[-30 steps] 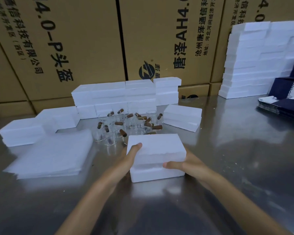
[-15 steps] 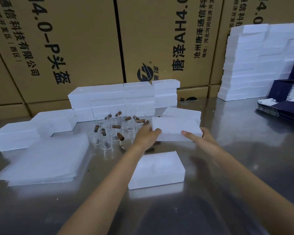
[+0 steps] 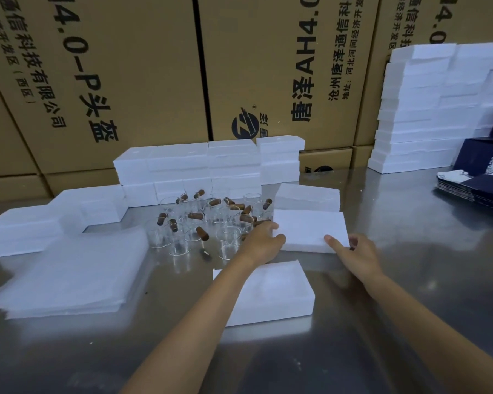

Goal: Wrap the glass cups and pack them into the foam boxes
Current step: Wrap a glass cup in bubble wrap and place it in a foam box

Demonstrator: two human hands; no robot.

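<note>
Left hand (image 3: 264,240) and right hand (image 3: 356,251) clasped on foam lid (image 3: 310,230) — best set down flat on counter (image 3: 410,322), kept clear of glass cups (image 3: 199,223) — open foam box (image 3: 271,294) left ready.

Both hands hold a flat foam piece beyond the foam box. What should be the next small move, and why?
Probably lower the foam lid onto the table beside the box and let go. Left hand and right hand grip its ends, the foam box lies uncovered, and the glass cups are unwrapped.
</note>
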